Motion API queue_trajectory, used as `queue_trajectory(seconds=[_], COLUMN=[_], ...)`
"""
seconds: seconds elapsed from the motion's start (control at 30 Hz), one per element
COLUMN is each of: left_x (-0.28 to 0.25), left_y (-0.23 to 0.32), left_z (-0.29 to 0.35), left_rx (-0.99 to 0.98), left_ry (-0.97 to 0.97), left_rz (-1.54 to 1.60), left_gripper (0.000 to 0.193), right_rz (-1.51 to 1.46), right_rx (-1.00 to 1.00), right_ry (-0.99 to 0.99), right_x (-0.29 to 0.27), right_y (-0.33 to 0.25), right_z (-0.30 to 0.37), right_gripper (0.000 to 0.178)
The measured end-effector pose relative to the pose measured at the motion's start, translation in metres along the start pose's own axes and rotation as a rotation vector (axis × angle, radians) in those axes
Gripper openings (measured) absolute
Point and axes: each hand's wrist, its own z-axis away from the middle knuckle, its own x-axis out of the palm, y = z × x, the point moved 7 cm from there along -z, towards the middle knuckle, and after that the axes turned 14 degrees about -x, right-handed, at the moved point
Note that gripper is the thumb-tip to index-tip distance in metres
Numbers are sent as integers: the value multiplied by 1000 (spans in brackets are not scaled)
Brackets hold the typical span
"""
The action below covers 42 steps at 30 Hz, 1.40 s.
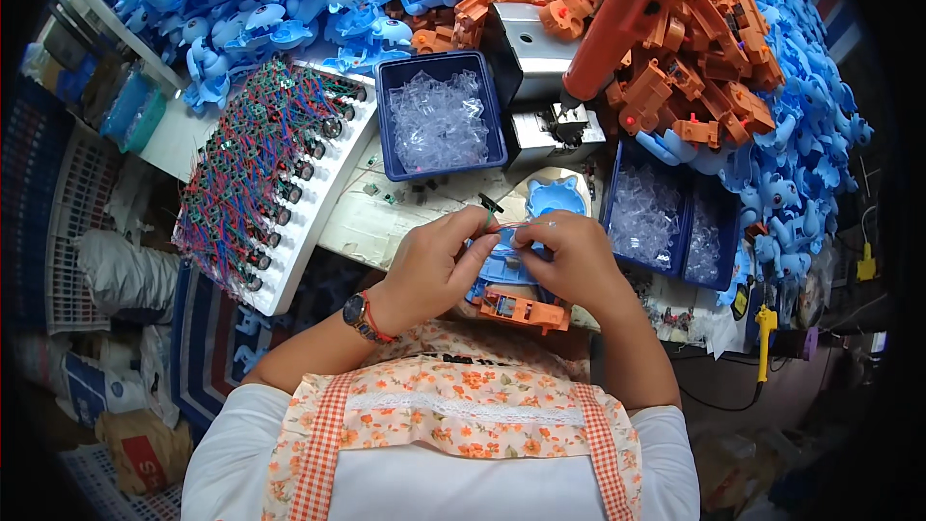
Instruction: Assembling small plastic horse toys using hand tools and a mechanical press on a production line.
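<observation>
a: what lies between the left hand (429, 256) and the right hand (576, 256)?

b: a molded shell (503, 268), with a housing (526, 309) just before it, nearer the person. another shell (557, 198) lies behind, on the bench (365, 224).

a: and leftward?

b: a tray (333, 178) bearing wired boards (246, 159). between it and the metal fixture (536, 50) stands a bin (440, 171) holding small parts (439, 121).

a: to the right?

b: paired bins (686, 246), also holding small parts. heaped housings (648, 96) lie behind them, with a shell heap (805, 135) farther right.
</observation>
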Motion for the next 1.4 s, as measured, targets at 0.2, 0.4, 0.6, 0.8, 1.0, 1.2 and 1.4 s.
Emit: queue_trajectory(seconds=[0.2, 0.4, 0.6, 0.8, 1.0, 1.2, 1.4], left_x=[4, 9, 12, 12, 8, 13, 14], left_y=[-6, -8, -18, -17, -20, -22, -23], left_z=[-1, -5, -3, -2, -1, -2, -3], left_rx=[-25, -241, -278, -287, -236, -246, -212], left_ry=[-34, -197, -260, -256, -197, -195, -229], left_rz=[-40, 266, 344, 259, 261, 254, 278], left_gripper=[14, 12, 12, 13, 14, 13, 10], right_rz=[27, 37, 200, 347, 217, 229, 323], right_rx=[-14, 18, -130, -285, -347, -298, -291], right_ry=[-33, -93, -215, -360, -448, -406, -411], right_x=[5, 6, 7, 12, 17, 15, 19], right_y=[3, 5, -8, -9, 1, 1, -5], right_z=[0, -5, -16, -26, -30, -30, -32], right_gripper=[13, 12, 10, 12, 14, 7, 6])
